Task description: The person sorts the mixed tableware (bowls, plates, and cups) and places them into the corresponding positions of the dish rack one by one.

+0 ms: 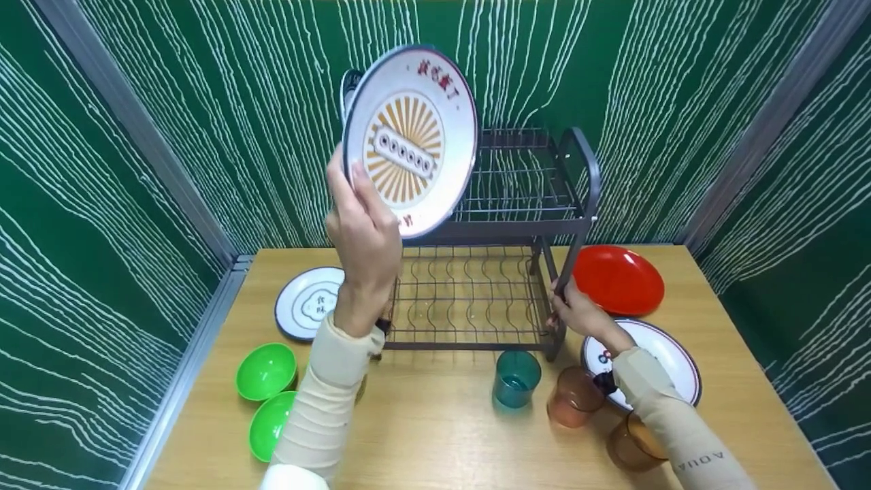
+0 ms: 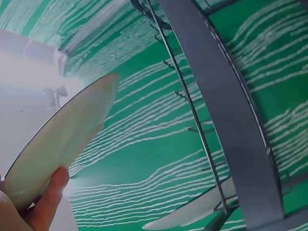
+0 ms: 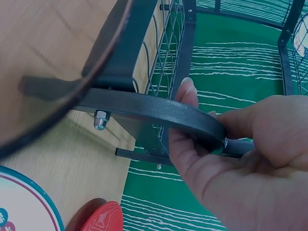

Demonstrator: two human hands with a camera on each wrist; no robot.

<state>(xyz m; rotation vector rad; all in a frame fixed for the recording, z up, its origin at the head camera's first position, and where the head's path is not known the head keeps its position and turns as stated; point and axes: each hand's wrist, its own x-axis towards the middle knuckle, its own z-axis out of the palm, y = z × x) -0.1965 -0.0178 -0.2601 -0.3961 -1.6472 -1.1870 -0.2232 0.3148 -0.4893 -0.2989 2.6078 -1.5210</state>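
Note:
My left hand [image 1: 367, 235] grips a white plate [image 1: 452, 139] by its lower left edge and holds it up, tilted, in front of the upper tier of a dark two-tier dish rack [image 1: 517, 230]. The plate has a yellow sunburst and red lettering. From the left wrist view, the plate's pale side [image 2: 67, 134] shows, with a thumb against it. Another pale plate [image 2: 192, 209] leans in the rack's upper tier. My right hand [image 1: 582, 313] holds the rack's right front upright; in the right wrist view its fingers [image 3: 180, 149] curl around the dark bar.
A white plate [image 1: 299, 299] and two green bowls [image 1: 265, 371] lie left of the rack. On the right are a red plate [image 1: 616, 279], another white plate [image 1: 670, 354], a teal cup [image 1: 517, 381], a pink cup [image 1: 575, 401] and an amber cup [image 1: 633, 446].

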